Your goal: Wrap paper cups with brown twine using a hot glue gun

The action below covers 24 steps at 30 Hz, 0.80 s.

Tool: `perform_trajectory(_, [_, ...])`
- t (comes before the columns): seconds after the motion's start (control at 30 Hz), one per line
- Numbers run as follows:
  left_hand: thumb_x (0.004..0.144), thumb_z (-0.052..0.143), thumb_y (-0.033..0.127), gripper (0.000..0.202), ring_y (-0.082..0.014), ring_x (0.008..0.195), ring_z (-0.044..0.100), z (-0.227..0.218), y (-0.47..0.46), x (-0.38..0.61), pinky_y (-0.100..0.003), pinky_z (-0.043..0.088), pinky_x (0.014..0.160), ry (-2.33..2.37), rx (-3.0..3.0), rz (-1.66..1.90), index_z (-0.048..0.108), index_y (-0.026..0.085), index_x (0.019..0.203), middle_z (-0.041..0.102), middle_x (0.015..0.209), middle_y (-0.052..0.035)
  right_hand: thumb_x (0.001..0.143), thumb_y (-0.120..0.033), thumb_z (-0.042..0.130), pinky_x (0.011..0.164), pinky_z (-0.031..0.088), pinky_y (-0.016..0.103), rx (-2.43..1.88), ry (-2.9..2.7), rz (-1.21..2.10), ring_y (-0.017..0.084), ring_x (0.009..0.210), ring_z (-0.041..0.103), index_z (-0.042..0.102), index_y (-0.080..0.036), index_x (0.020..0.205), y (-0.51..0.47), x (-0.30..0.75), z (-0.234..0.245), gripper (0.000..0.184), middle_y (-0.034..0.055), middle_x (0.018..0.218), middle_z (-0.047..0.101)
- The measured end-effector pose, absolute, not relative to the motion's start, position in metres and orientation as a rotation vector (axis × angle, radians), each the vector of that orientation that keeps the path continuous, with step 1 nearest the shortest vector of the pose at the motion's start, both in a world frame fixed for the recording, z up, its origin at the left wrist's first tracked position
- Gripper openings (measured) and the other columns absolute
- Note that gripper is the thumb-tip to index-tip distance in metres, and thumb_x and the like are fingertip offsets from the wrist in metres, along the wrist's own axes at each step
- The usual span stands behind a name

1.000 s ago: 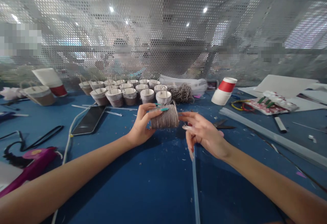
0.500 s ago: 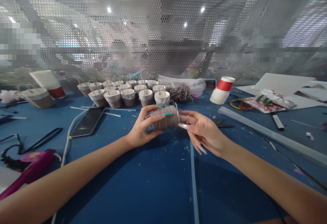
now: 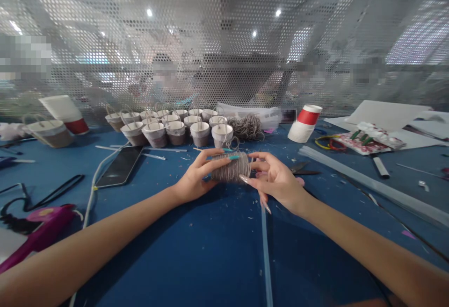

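Observation:
My left hand (image 3: 194, 176) grips a small cup-shaped roll wound with grey-brown twine (image 3: 228, 169), lying on its side above the table. Its fingers reach over the top and its thumb sits beneath. At the roll's right end, my right hand (image 3: 277, 180) presses with the thumb in front and the index finger behind, the other fingers curling below. A loose curl of twine (image 3: 234, 144) rises behind the roll. Scissors (image 3: 304, 170) lie just beyond my right hand, their pink handles partly hidden by it.
Several small twine-handled buckets (image 3: 154, 134) stand at the back, beside a heap of twine (image 3: 247, 127). Stacked paper cups (image 3: 302, 127) stand back right. At left lie a phone (image 3: 121, 167), a white cable (image 3: 91, 199) and a magenta glue gun (image 3: 42, 227). Clear strips (image 3: 368, 185) cross the right side.
The roll has shifted slightly right and down with my left hand. My right thumb has come onto its right end, and the right fingers have drawn in.

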<state>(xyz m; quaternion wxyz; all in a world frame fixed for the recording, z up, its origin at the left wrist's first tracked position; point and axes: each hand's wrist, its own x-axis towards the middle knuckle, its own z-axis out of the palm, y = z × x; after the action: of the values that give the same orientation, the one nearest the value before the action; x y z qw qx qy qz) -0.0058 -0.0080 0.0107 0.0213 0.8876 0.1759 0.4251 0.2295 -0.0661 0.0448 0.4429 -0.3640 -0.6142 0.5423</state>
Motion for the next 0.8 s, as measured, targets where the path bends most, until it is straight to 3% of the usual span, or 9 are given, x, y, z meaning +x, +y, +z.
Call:
perform_trajectory(0.13, [0.074, 0.075, 0.032, 0.076, -0.0315, 0.126, 0.045, 0.013, -0.008, -0.005, -0.054, 0.046, 0.102, 0.482, 2.748, 1.232, 0.038, 0.031, 0.14, 0.039, 0.136, -0.0141, 0.075, -0.034, 0.075, 0.033, 0.052, 0.022, -0.907, -1.552, 1.329, 0.002, 0.034, 0.053, 0.039, -0.023, 0.113, -0.067, 0.229, 0.044, 0.053, 0.0052, 0.108, 0.06])
perform_trajectory(0.3, [0.079, 0.07, 0.027, 0.074, -0.0285, 0.12, 0.052, 0.016, -0.009, -0.004, -0.051, 0.048, 0.1, 0.573, 2.731, 1.176, 0.032, 0.031, 0.144, 0.05, 0.13, -0.0122, 0.079, -0.041, 0.069, 0.041, 0.052, 0.026, -0.977, -1.691, 1.158, 0.005, 0.041, 0.055, 0.034, -0.024, 0.119, -0.067, 0.234, 0.037, 0.055, 0.0076, 0.112, 0.06])
perform_trajectory(0.43, [0.08, 0.069, 0.022, 0.071, -0.0263, 0.122, 0.052, 0.013, -0.008, -0.003, -0.049, 0.048, 0.101, 0.668, 2.765, 1.238, 0.035, 0.032, 0.142, 0.051, 0.132, -0.0109, 0.083, -0.045, 0.06, 0.058, 0.052, 0.033, -1.144, -1.85, 0.495, 0.017, 0.069, 0.062, 0.033, -0.023, 0.122, -0.062, 0.246, 0.039, 0.053, 0.0097, 0.106, 0.058])
perform_trajectory(0.57, [0.078, 0.069, 0.014, 0.07, -0.0256, 0.123, 0.052, 0.012, -0.007, -0.004, -0.047, 0.046, 0.104, 0.818, 2.687, 1.368, 0.038, 0.027, 0.139, 0.051, 0.131, -0.0114, 0.08, -0.049, 0.056, 0.083, 0.047, 0.048, -1.352, -2.002, -0.216, 0.033, 0.101, 0.055, 0.039, -0.014, 0.122, -0.05, 0.264, 0.052, 0.057, 0.0188, 0.111, 0.054])
perform_trajectory(0.63, [0.076, 0.069, 0.01, 0.07, -0.0253, 0.124, 0.051, 0.011, -0.004, -0.005, -0.047, 0.044, 0.104, 0.918, 2.583, 1.458, 0.04, 0.025, 0.137, 0.052, 0.131, -0.0113, 0.074, -0.058, 0.059, 0.086, 0.044, 0.052, -1.512, -2.052, -0.434, 0.041, 0.108, 0.05, 0.045, -0.009, 0.116, -0.044, 0.274, 0.057, 0.066, 0.0228, 0.111, 0.053])
perform_trajectory(0.7, [0.074, 0.069, 0.008, 0.068, -0.0252, 0.125, 0.049, 0.01, 0.0, -0.007, -0.047, 0.044, 0.104, 0.993, 2.437, 1.567, 0.043, 0.025, 0.135, 0.051, 0.13, -0.0105, 0.067, -0.069, 0.06, 0.079, 0.047, 0.049, -1.67, -2.137, -0.397, 0.04, 0.102, 0.054, 0.05, -0.01, 0.108, -0.039, 0.283, 0.06, 0.072, 0.0218, 0.104, 0.056])
perform_trajectory(0.8, [0.075, 0.068, 0.011, 0.064, -0.0252, 0.127, 0.047, 0.007, 0.008, -0.008, -0.044, 0.048, 0.1, 0.998, 2.209, 1.685, 0.044, 0.026, 0.133, 0.048, 0.131, -0.0103, 0.063, -0.076, 0.059, 0.066, 0.048, 0.038, -1.8, -2.312, -0.042, 0.03, 0.082, 0.061, 0.053, -0.016, 0.095, -0.036, 0.292, 0.063, 0.068, 0.0147, 0.095, 0.06])
